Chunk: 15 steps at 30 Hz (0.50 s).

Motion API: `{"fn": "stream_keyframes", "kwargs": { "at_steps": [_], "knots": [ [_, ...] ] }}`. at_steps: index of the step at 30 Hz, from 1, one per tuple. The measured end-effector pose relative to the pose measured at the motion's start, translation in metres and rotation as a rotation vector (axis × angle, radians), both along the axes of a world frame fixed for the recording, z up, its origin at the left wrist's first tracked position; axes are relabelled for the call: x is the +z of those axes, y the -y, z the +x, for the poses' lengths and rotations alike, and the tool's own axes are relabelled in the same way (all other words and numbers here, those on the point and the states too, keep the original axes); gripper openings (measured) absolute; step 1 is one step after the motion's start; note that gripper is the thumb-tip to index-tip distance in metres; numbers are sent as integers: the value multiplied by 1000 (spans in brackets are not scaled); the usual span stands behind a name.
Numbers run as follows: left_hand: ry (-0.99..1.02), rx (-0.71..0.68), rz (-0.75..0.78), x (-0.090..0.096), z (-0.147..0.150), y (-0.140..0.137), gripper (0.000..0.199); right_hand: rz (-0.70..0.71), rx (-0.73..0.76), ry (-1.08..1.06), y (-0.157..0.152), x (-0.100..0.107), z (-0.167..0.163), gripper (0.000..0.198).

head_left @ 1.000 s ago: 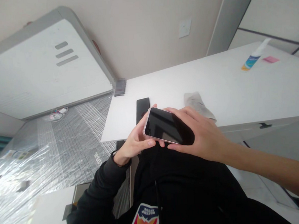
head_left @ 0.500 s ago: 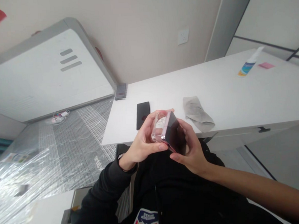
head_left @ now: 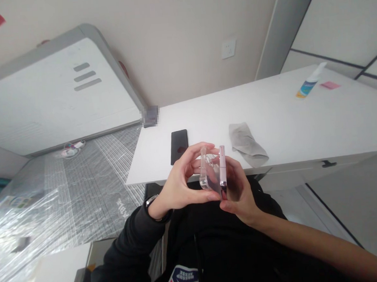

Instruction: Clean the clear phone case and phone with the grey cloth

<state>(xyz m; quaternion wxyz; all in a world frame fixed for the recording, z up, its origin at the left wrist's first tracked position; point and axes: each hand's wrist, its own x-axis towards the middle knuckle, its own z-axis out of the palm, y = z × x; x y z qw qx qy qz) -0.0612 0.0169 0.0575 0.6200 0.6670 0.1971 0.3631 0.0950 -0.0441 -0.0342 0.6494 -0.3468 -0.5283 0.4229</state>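
Observation:
Over the front edge of the desk, my left hand (head_left: 175, 190) is curled around a clear phone case (head_left: 203, 174), thumb below and fingers at the far side. To its right, a pink-edged phone (head_left: 222, 166) stands nearly edge-on, gripped by my right hand (head_left: 243, 193). A gap shows between the case and the phone along the visible side; whether they touch lower down is hidden by my left thumb. A dark phone (head_left: 179, 143) lies flat on the desk beyond my left hand. A crumpled grey cloth (head_left: 246, 144) rests beyond my right hand.
The white desk (head_left: 279, 118) runs along the wall. A spray bottle (head_left: 309, 82) lies near a pink slip (head_left: 330, 85) at the far right. A whiteboard (head_left: 45, 98) leans at the left above the plastic-covered floor (head_left: 113, 162). A box (head_left: 56, 272) stands at lower left.
The pink phone has turned from showing its dark screen to nearly edge-on. It has come away from the clear case, with a gap opening between them. The view has shifted slightly.

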Motion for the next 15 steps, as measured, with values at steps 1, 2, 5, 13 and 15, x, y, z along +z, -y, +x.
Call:
{"fn": "stream_keyframes", "kwargs": {
  "at_steps": [1,2,5,13,15],
  "knots": [
    [8,-5,21,0,1,0,81,22,-5,15,1,0,0,92],
    [17,-15,41,1,1,0,80,50,-10,37,1,1,1,89],
    [36,-7,121,1,2,0,78,153,-47,124,1,7,1,81],
    [201,146,21,-12,-8,-8,92,252,-432,197,-33,13,42,72],
    [245,158,-123,-19,-8,-4,94,202,-409,272,-49,18,65,64]
  ]
}}
